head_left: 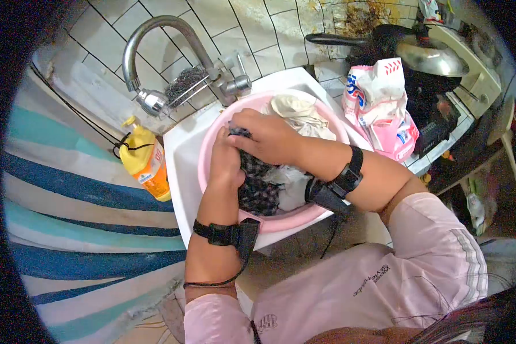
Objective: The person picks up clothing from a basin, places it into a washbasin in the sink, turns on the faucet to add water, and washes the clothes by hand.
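My left hand (226,160) and my right hand (266,136) are close together over a pink basin (318,215). Both are closed on a dark checked cloth (260,186), a bit of which bunches up between them. The rest of this cloth hangs down into the basin. Beside it lie a cream-white cloth (304,113) at the back and a pale, whitish patch (292,188) that may be cloth or suds. My fingertips are partly hidden by the backs of my hands.
The basin sits in a white sink (183,172) under a curved metal faucet (166,23). A yellow-orange bottle (146,160) stands left, near a striped curtain (92,229). To the right are a pink-white detergent bag (381,109) and a stove with a lidded pan (433,57).
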Motion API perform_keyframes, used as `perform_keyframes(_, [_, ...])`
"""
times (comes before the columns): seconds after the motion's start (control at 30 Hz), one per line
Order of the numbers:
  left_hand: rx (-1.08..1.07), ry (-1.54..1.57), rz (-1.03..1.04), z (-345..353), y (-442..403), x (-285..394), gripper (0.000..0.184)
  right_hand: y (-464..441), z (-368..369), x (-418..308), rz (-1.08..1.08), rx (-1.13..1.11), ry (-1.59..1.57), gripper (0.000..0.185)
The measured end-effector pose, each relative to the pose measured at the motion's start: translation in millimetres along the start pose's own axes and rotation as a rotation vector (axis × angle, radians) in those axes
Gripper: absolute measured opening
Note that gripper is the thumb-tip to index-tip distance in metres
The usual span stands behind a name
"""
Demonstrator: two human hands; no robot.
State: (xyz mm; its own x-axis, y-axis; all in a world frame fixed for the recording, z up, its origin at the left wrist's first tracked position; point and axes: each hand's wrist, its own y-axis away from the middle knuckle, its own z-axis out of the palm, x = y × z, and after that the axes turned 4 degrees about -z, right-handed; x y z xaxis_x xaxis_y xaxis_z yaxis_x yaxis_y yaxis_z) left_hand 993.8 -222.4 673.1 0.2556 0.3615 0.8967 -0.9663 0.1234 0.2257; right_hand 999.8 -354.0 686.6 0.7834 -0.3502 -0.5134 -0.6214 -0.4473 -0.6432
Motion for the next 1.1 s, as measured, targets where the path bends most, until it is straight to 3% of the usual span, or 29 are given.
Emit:
perform_keyframes(0.07, [-0.007,-0.014,0.034,-0.8,2.5,-5.9,0.037,-2.0,0.9,8.3,-0.081,0.015,0.003,0.023])
perform_keyframes(0.13, [0.084,-0.159,0.068,24.2,27.7,6.7,0.041,-9.4,4.8,30.2,0.195,0.002,0.014,0.023])
perform_keyframes(0.2, [0.011,-0.177,0.155,2.0,3.1,-12.9,0.042,-6.5,5.4,31.9,0.197,0.012,0.040,0.025])
perform_keyframes(0.33, [0.038,-0.160,0.221,-4.0,-12.9,-7.2,0.032,-2.8,3.6,5.4,0.133,0.014,0.087,0.032])
perform_keyframes(0.4, [0.159,0.052,-0.021,2.3,1.6,-3.9,0.031,-2.7,4.7,-2.5,0.044,-0.049,-0.025,0.028])
perform_keyframes(0.43, [0.122,0.078,0.003,18.9,17.8,1.8,0.034,-3.5,7.9,15.0,-0.108,0.035,0.019,0.030])
perform_keyframes(0.47, [0.126,0.079,0.000,14.8,15.6,-3.3,0.034,-7.4,14.8,36.1,0.064,0.066,-0.104,0.031])
perform_keyframes(0.53, [0.048,0.064,0.009,3.7,-2.0,-13.0,0.035,-6.9,11.4,38.3,0.201,0.070,-0.053,0.027])
perform_keyframes(0.6, [0.046,0.018,0.075,-3.0,-6.4,-13.6,0.037,-3.8,9.3,19.4,0.155,0.067,0.021,0.026])
perform_keyframes(0.67, [0.067,0.049,-0.009,-2.6,-0.5,-6.4,0.036,-2.7,8.8,2.8,0.110,0.069,0.090,0.024])
perform_keyframes(0.73, [0.024,0.092,-0.038,-0.7,6.1,-2.1,0.036,-0.5,8.0,-2.9,-0.094,0.025,-0.045,0.022])
perform_keyframes(0.8, [-0.050,0.094,-0.014,0.2,4.5,-5.1,0.034,-4.6,9.8,15.2,-0.031,-0.016,-0.030,0.019])
perform_keyframes(0.87, [-0.069,0.152,-0.013,-1.1,-1.3,-5.5,0.034,-6.2,19.2,37.7,0.134,0.085,-0.152,0.017])
perform_keyframes(0.9, [-0.069,0.174,0.017,2.4,1.6,-3.8,0.035,-7.1,17.9,38.8,0.090,0.127,-0.224,0.034])
perform_keyframes(1.03, [-0.027,0.205,0.083,-4.9,-4.5,1.6,0.036,-7.3,13.8,40.9,0.136,0.098,-0.059,0.042])
perform_keyframes(1.1, [0.134,0.092,0.192,-2.3,1.3,6.6,0.037,-6.6,11.1,36.6,0.415,-0.103,-0.305,0.050])
